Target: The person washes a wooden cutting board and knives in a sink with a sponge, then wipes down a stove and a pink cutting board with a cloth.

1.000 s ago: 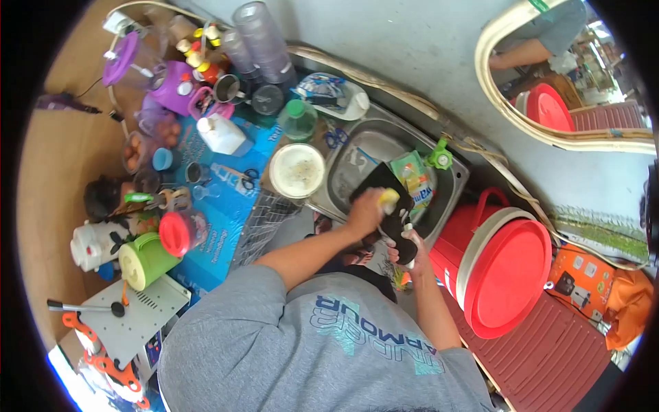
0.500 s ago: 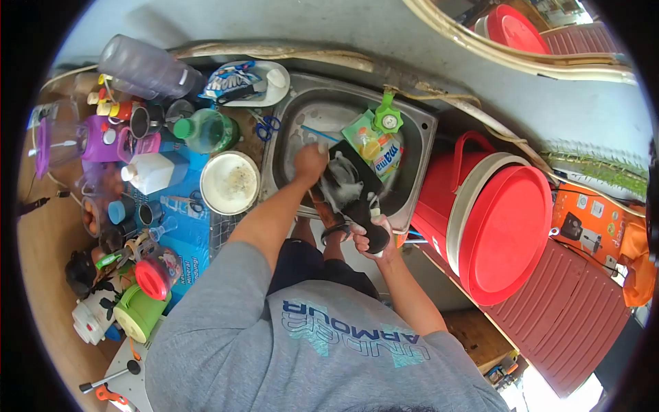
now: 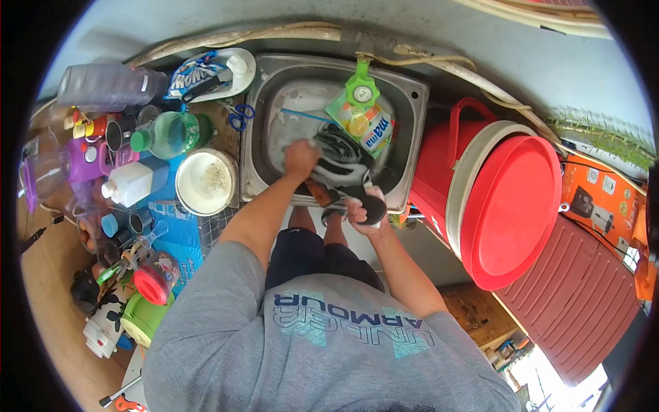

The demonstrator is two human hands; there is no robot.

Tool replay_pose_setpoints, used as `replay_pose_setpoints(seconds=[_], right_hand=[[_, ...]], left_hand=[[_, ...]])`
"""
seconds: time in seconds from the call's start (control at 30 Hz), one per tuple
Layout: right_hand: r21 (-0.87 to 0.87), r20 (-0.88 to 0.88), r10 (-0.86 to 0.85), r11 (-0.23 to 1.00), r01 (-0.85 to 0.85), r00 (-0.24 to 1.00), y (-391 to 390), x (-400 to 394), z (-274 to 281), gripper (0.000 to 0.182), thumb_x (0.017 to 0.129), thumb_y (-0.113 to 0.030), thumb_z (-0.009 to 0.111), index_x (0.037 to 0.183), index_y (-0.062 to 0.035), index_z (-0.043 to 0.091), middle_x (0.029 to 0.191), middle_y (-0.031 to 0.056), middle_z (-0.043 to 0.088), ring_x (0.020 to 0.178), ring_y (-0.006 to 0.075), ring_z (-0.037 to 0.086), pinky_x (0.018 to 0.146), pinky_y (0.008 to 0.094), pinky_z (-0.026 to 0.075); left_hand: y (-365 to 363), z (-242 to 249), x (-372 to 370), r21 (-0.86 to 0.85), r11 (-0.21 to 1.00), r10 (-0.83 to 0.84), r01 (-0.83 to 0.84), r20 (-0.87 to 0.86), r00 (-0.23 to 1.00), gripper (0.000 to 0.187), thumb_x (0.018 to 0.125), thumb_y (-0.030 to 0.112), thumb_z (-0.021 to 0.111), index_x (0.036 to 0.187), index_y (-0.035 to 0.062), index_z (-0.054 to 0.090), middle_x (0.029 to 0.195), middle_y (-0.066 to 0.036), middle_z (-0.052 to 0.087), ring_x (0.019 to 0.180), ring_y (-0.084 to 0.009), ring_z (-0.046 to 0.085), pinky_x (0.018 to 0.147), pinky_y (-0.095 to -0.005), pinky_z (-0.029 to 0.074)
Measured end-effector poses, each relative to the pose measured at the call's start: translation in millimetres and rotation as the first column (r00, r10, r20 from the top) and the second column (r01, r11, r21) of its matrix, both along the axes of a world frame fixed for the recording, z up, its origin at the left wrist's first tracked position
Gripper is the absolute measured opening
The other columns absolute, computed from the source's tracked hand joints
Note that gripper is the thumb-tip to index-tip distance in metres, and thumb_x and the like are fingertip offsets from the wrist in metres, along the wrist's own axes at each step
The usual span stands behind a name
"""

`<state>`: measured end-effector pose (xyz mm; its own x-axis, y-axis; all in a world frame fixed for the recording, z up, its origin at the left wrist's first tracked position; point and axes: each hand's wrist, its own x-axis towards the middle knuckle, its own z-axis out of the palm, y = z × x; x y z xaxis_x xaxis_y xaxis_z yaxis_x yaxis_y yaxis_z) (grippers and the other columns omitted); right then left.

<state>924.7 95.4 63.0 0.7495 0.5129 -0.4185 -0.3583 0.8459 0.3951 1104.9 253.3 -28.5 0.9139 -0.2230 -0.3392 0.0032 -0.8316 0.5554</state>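
My right hand [image 3: 367, 218] grips the near end of a black, strapped item that looks like a sandal [image 3: 336, 168], lying partly over the sink [image 3: 250, 141] with white foam on it. My left hand [image 3: 301, 159] is closed beside the item's left side; what its fingers hold is hidden. Behind the item in the sink lies a yellow-green "mama" packet [image 3: 374, 130], with a green round-headed object [image 3: 362, 93] over its top edge. A thin blue stick [image 3: 302, 113] lies across the basin.
Left of the sink are a white bowl [image 3: 206, 182], blue scissors [image 3: 240, 117], a green bottle [image 3: 171, 132], a white jug [image 3: 135, 181] and several containers. A large red cooler [image 3: 511, 213] stands close on the right. A pale pipe [image 3: 240, 38] runs along the wall behind.
The view has shifted, so the sink sits a little further left and higher. My left hand has moved slightly toward the near side of the basin; my right hand keeps its grip.
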Motion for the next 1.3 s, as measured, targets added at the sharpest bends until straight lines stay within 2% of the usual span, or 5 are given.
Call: replay_pose_setpoints(seconds=[0.23,0.67,0.83,1.03,1.3], right_hand=[[-0.057,-0.191,-0.192,0.981,0.185,0.963,5,10,0,0.041,0.091,-0.048,0.051,0.096,-0.0092,0.062,0.084,0.0067,0.064,0.062,0.0202,0.059,0.053,0.0317,0.05],[-0.363,-0.33,-0.092,0.931,-0.037,0.939,1,16,-32,0.041,0.09,-0.043,0.059,0.109,-0.0067,0.062,0.103,0.0161,0.068,0.095,0.0353,0.066,0.08,0.0483,0.055],[-0.426,-0.167,0.194,0.87,-0.248,0.967,-15,22,-1,0.048,0.092,-0.046,0.059,0.118,-0.0062,0.063,0.114,0.0221,0.065,0.109,0.0439,0.061,0.093,0.0559,0.051],[-0.456,-0.261,0.143,0.853,-0.253,0.955,-22,20,22,0.055,0.089,-0.051,0.062,0.115,-0.0027,0.063,0.109,0.0243,0.067,0.096,0.0403,0.067,0.083,0.0542,0.055],[-0.235,-0.317,0.225,0.923,-0.306,0.921,-18,59,49,0.029,0.081,-0.022,0.065,0.102,-0.0051,0.054,0.089,0.0144,0.058,0.073,0.026,0.06,0.06,0.04,0.054]], left_hand=[[-69,159,-56,-0.188,0.916,-0.343,0.354,0.092,0.935,0.03,0.075,0.031,0.067,0.071,0.0017,0.069,0.071,-0.023,0.065,0.07,-0.0419,0.065,0.068,-0.0501,0.053],[-58,185,-60,-0.396,0.811,-0.377,0.43,0.209,0.903,0.025,0.076,0.025,0.066,0.072,0.0001,0.069,0.073,-0.024,0.065,0.069,-0.0426,0.064,0.065,-0.0493,0.052],[-18,111,-43,-0.051,0.98,-0.189,0.19,0.024,0.982,0.029,0.08,0.031,0.064,0.076,0.0037,0.072,0.077,-0.023,0.068,0.076,-0.0403,0.068,0.074,-0.0479,0.055],[18,49,-19,0.184,0.979,0.101,-0.081,-0.101,0.99,0.035,0.084,0.034,0.063,0.094,0.0024,0.072,0.095,-0.024,0.07,0.089,-0.0412,0.068,0.08,-0.049,0.054],[67,225,-47,0.009,0.995,-0.097,0.101,0.347,0.933,0.039,0.087,0.042,0.066,0.088,0.0022,0.066,0.087,-0.019,0.066,0.08,-0.0373,0.066,0.07,-0.0476,0.052]])
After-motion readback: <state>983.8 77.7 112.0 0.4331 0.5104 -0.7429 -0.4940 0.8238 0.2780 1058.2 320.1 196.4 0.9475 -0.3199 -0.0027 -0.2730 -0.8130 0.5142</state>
